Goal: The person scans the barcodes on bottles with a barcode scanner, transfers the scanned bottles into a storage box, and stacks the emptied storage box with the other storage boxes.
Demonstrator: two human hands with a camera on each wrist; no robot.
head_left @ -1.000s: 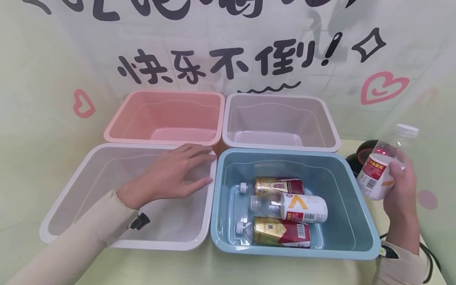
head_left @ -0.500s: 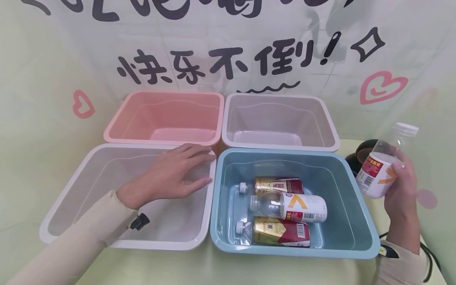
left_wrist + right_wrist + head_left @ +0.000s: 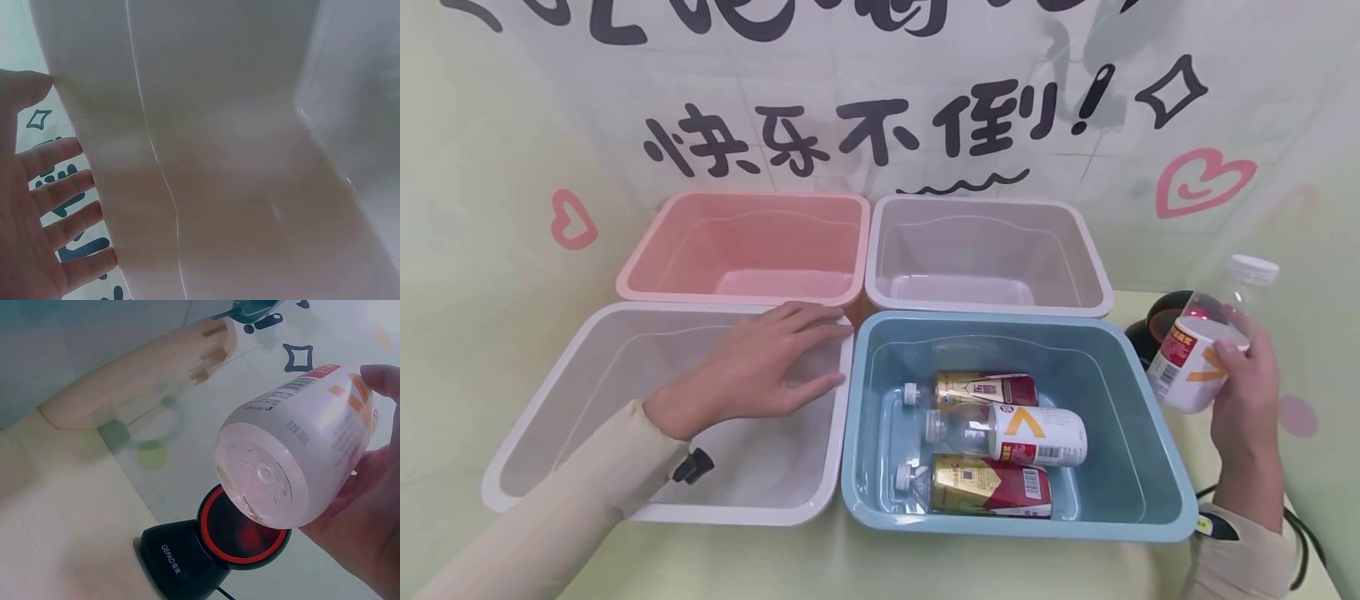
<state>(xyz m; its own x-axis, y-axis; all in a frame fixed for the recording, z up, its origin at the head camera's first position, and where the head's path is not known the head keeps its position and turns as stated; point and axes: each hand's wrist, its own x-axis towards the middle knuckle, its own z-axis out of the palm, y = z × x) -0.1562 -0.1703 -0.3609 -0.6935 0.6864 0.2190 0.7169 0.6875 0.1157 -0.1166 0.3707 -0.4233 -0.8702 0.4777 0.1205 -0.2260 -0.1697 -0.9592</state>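
In the head view my right hand (image 3: 1246, 379) grips a clear plastic bottle (image 3: 1197, 360) with a white cap and a white, red and orange label. It is tilted, cap up, beyond the right side of the blue bin (image 3: 1135, 533). The right wrist view shows the bottle's base facing a black scanner (image 3: 181, 559) with a red-ringed round window. My left hand (image 3: 752, 367) reaches across the light grey bin (image 3: 737, 515), its extended fingertips at the right rim. Lying in the blue bin are a white-labelled bottle (image 3: 1041, 435) and two gold-and-red labelled bottles (image 3: 992, 486).
Behind stand a pink bin (image 3: 745, 296) and a pale mauve bin (image 3: 992, 307), with nothing inside either. The bins sit close together on a pale table (image 3: 1000, 571). A black cable (image 3: 1303, 542) runs near the right sleeve. A printed curtain (image 3: 880, 75) hangs behind.
The held bottle has turned slightly in my right hand, bringing more of the orange mark into view, and risen a little. My left hand and the bottles in the blue bin stay put.
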